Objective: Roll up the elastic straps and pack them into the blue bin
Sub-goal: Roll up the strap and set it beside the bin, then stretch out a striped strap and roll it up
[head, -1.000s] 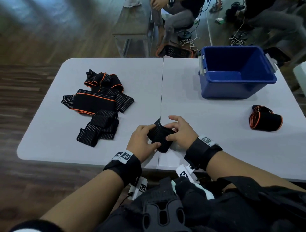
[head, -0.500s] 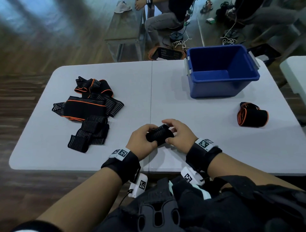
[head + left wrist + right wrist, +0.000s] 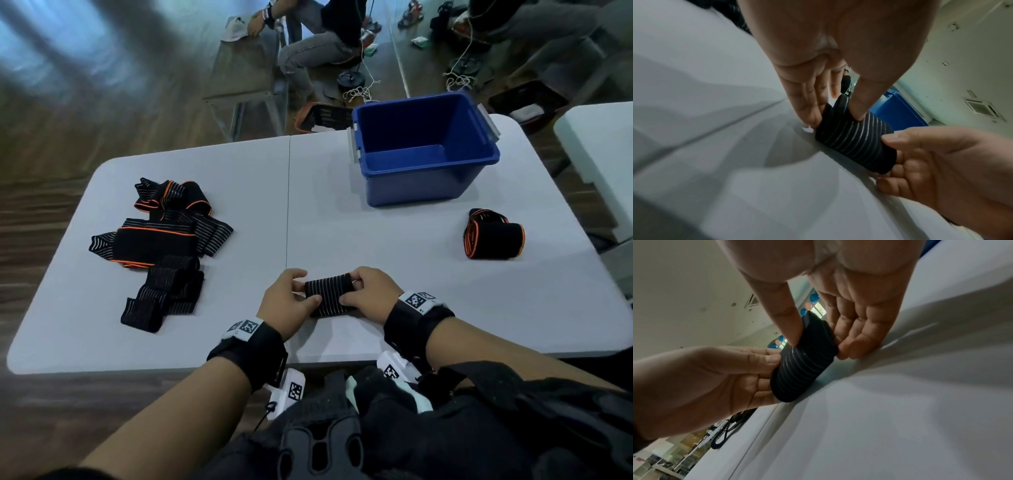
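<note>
Workroom: folding table, wood floor

Both forearms reach forward side by side, left hand and right hand facing each other, thumbs on top, fingers curled beneath, pinching.

The strap, loosely folded a second ago, is now a tight striped roll between both hands.

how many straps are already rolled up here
2: one striped roll held between the left hand and right hand, and one orange-edged roll on the table right of the blue bin. The bin's near floor is hidden.
</note>
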{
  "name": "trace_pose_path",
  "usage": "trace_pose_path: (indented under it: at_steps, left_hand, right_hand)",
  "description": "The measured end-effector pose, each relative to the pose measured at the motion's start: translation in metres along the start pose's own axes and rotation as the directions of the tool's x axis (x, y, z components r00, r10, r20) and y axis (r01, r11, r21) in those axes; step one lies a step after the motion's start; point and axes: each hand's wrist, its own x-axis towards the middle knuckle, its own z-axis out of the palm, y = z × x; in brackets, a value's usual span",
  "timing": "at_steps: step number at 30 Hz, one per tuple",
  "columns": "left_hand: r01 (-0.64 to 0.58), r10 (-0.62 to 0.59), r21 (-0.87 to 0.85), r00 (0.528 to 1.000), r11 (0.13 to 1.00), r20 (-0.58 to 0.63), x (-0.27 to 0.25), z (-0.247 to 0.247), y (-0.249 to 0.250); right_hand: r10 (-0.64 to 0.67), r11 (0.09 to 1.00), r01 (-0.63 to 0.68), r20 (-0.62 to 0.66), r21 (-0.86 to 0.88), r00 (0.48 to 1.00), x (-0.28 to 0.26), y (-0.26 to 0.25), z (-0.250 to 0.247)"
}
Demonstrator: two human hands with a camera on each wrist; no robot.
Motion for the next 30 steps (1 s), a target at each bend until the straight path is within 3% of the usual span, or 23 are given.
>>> trace_pose_path:
  at_steps: [5,9,12,16,20,25,30]
  left_hand:
    - [0.023,-0.02,0.097,0.999,0.995,-0.038,0.017,0.03,0.029]
    - [0.029,-0.032,0.15,0.999,0.988,0.017,0.032,0.06,0.056]
    - [-0.011,0.002,0.173,0.999,0.985,0.048,0.043,0.081,0.077]
    - [-0.025,0.024,0.012,0.996,1.0,0.082,0.051,0.101,0.104]
    - [-0.037,0.06,-0.191,0.991,0.981,0.118,0.051,0.117,0.127]
    - [-0.039,0.083,-0.272,0.984,0.962,0.155,0.051,0.126,0.136]
    - [0.003,0.026,-0.286,0.995,0.958,0.096,0.054,0.119,0.123]
  right_hand:
    - [0.047,0.997,-0.052,-0.084,-0.062,0.995,-0.002,0.012,-0.032]
    - [0.098,0.982,-0.124,-0.183,-0.14,0.978,-0.007,0.025,-0.062]
    - [0.119,0.984,-0.152,-0.293,-0.092,0.948,-0.006,0.035,-0.08]
    - [0.12,0.993,-0.103,-0.454,0.062,0.883,-0.007,0.049,-0.104]
    - [0.046,0.989,0.023,-0.452,0.145,0.891,-0.011,0.049,-0.124]
    - [0.028,0.992,0.025,-0.419,0.122,0.907,-0.011,0.05,-0.132]
    - [0.034,0.998,-0.002,-0.521,0.061,0.853,-0.012,0.045,-0.138]
